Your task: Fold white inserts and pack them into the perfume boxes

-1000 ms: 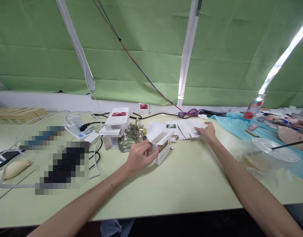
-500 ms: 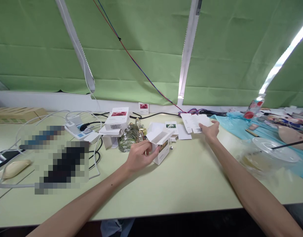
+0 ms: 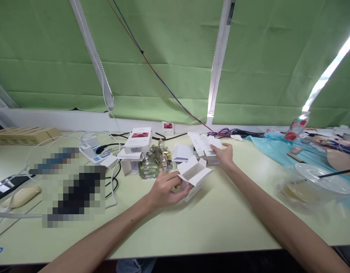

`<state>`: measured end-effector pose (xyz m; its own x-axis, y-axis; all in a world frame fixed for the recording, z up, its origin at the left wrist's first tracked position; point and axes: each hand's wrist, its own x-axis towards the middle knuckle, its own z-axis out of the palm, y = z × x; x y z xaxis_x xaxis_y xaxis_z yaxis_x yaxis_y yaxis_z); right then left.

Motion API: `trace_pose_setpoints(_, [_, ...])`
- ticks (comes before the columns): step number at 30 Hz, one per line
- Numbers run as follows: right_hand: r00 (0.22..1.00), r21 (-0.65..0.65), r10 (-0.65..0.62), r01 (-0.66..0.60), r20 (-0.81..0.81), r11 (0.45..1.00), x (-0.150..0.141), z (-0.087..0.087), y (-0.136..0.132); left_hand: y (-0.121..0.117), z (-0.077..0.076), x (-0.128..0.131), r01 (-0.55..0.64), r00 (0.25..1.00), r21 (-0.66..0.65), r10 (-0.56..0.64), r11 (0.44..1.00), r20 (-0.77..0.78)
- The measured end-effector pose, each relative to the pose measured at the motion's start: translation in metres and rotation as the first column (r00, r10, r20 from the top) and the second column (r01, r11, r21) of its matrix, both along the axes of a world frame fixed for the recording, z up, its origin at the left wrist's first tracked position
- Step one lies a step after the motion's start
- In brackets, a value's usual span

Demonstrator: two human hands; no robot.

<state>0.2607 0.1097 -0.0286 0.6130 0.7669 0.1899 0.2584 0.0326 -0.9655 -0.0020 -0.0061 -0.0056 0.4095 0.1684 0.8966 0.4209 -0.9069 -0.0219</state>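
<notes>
My left hand (image 3: 169,189) grips a small white box (image 3: 193,190) low at its side. The box is tilted, with its top flaps spread and its mouth facing me. Thumb and fingers of my right hand (image 3: 223,154) pinch a flattened white carton piece (image 3: 201,142) with a barcode, over other white cartons at the back. Several glass bottles (image 3: 149,167) stand behind my left hand, partly hidden by it. To their left, a closed white box with a red picture (image 3: 138,141) rests on an open white carton (image 3: 129,165).
A small red-pictured card or box (image 3: 167,127) leans by the wall. White cables and a power strip (image 3: 91,149) lie left. At right are a clear lidded cup (image 3: 314,185) with a dark straw, blue plastic sheeting (image 3: 263,149) and a bottle (image 3: 297,127).
My right hand has moved left with the flattened carton piece, now over the other cartons. The box in my left hand has turned and shifted slightly toward me, showing its open mouth.
</notes>
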Motion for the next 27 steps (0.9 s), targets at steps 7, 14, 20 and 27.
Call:
trace_pose_setpoints(7, [0.996, -0.14, 0.069, -0.061, 0.055, 0.988, -0.045, 0.022, -0.011, 0.0, 0.001, 0.0, -0.003, 1.0, -0.004, 0.003, 1.0, -0.002])
trace_pose_setpoints(14, [0.966, -0.122, 0.18, -0.16, 0.185, 0.98, -0.045, 0.022, -0.019, -0.001, 0.003, 0.001, 0.017, 1.0, -0.007, -0.017, 1.0, 0.002])
trace_pose_setpoints(20, [0.911, -0.093, 0.225, -0.206, 0.344, 0.974, -0.037, 0.022, -0.021, -0.002, 0.003, 0.001, 0.001, 1.0, -0.015, -0.001, 1.0, -0.008])
trace_pose_setpoints(27, [0.899, -0.149, 0.158, -0.105, 0.408, 0.983, -0.017, 0.017, -0.011, -0.001, 0.002, 0.0, -0.011, 1.0, -0.018, 0.011, 1.0, -0.023])
